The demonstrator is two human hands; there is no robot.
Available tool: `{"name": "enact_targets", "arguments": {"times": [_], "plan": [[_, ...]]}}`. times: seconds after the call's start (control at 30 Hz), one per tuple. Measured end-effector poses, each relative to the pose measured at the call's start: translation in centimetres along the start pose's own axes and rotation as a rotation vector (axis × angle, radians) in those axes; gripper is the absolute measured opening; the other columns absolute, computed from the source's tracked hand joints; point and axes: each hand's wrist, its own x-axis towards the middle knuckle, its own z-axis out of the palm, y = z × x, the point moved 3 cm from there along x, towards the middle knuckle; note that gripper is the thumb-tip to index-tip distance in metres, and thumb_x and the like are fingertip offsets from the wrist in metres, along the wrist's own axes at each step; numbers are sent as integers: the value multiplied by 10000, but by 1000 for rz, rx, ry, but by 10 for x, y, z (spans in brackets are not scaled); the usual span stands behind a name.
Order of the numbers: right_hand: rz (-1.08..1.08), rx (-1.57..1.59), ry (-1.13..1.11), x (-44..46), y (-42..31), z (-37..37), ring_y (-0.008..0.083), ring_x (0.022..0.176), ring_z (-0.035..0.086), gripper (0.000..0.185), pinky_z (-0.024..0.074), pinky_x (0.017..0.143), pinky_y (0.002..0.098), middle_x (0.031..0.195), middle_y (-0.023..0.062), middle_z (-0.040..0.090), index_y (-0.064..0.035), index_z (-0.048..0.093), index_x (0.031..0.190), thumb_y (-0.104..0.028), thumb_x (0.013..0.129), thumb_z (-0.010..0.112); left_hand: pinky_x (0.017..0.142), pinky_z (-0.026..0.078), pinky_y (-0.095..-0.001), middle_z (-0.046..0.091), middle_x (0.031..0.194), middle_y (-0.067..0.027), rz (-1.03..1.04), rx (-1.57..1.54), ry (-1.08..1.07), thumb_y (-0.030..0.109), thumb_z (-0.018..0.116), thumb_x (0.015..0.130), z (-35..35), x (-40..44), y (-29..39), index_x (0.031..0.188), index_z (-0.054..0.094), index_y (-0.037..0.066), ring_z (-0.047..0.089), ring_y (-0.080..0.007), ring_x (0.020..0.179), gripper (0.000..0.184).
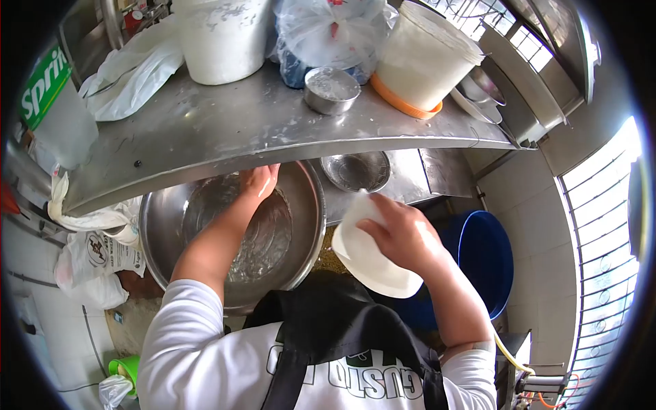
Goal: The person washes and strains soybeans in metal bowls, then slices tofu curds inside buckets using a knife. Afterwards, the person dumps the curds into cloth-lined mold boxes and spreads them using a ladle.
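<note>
A large steel mixing bowl [316, 205] with clear liquid in it stands below the shelf. My left hand [258, 182] is over its far side, wet on the back; the shelf edge hides most of the fingers, so I cannot tell whether they are closed or touch the bowl. To the right of the bowl, my right hand [408, 236] grips a white plastic container [362, 253] by its upper side, tilted. Behind that container, a round metal sieve-like pan [355, 171] rests on the steel counter [408, 174].
Over the bowl juts a steel shelf [225, 130] with a white bucket [222, 41], a small metal bowl [331, 90] and a tilted tub [425, 61] on an orange lid. A blue barrel [502, 253] stands right, sacks [102, 260] left.
</note>
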Motion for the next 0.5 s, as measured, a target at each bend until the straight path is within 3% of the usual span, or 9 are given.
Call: {"name": "enact_targets", "arguments": {"times": [0.07, 0.1, 0.13, 0.2, 0.23, 0.27, 0.37, 0.47, 0.5], "plan": [[-12, -45, -67, 20, -7, 8, 466, 904, 693, 373, 555, 779, 549, 946, 264, 711, -1, 566, 1155, -323, 990, 656, 1054, 454, -551, 632, 1342, -240, 151, -19, -86, 469, 553, 1009, 1, 21, 16, 1302, 636, 46, 572, -476, 1230, 521], [4, -69, -88, 29, -13, 7, 463, 890, 694, 352, 558, 776, 550, 925, 263, 707, 7, 550, 1087, -317, 992, 650, 1046, 462, -549, 638, 1335, -244, 135, -12, 35, 464, 537, 1013, 14, 23, 24, 1249, 663, 54, 591, -459, 1230, 490], [0, -67, -71, 33, -16, 5, 463, 890, 694, 352, 558, 776, 550, 925, 263, 707, 7, 550, 1087, -317, 992, 650, 1062, 450, -559, 633, 1336, -249, 239, 67, -103, 440, 539, 1012, 13, 34, 33, 1269, 656, 63, 586, -469, 1227, 471], [-35, -46, 18, 40, -21, -1, 462, 871, 696, 355, 562, 761, 544, 912, 266, 706, 16, 544, 1069, -313, 990, 653, 1060, 444, -581, 629, 1340, -250, 516, 122, 113, 429, 546, 1007, 28, 46, 30, 1267, 659, 78, 578, -481, 1227, 452], [-39, -42, 50, 41, -22, -4, 461, 861, 701, 388, 570, 745, 529, 907, 270, 708, 35, 553, 1138, -299, 979, 672, 1082, 438, -575, 591, 1421, -238, 489, 176, 61, 446, 539, 1013, 63, 58, 1, 1354, 631, 111, 556, -479, 1287, 487], [-46, -44, 68, 39, -21, -3, 461, 861, 701, 388, 570, 745, 529, 907, 270, 708, 35, 553, 1138, -299, 979, 672, 1091, 429, -577, 583, 1433, -235, 399, 135, -1, 450, 534, 1015, 63, 65, -17, 1367, 623, 114, 549, -478, 1298, 495], [-94, 65, 198, 27, -11, -1, 462, 872, 709, 536, 583, 740, 516, 935, 290, 711, 36, 546, 1335, -276, 941, 733, 1118, 402, -583, 559, 1468, -227, 44, -21, -103, 464, 521, 1020, 36, 69, -56, 1407, 597, 125, 528, -473, 1330, 520], [-94, 163, 233, 9, 0, 2, 468, 919, 719, 556, 593, 795, 476, 1014, 280, 719, 13, 566, 1375, -212, 910, 771, 1145, 376, -589, 535, 1504, -219, -182, -45, -100, 477, 507, 1025, 24, 50, -63, 1447, 572, 136, 507, -469, 1363, 546], [-160, 154, 299, 3, 4, 3, 450, 867, 727, 584, 604, 751, 479, 951, 275, 718, 27, 565, 1371, -249, 903, 781, 1155, 367, -591, 527, 1516, -216, -215, -33, -102, 482, 503, 1027, 25, 42, -59, 1461, 563, 140, 500, -468, 1374, 556]]}}
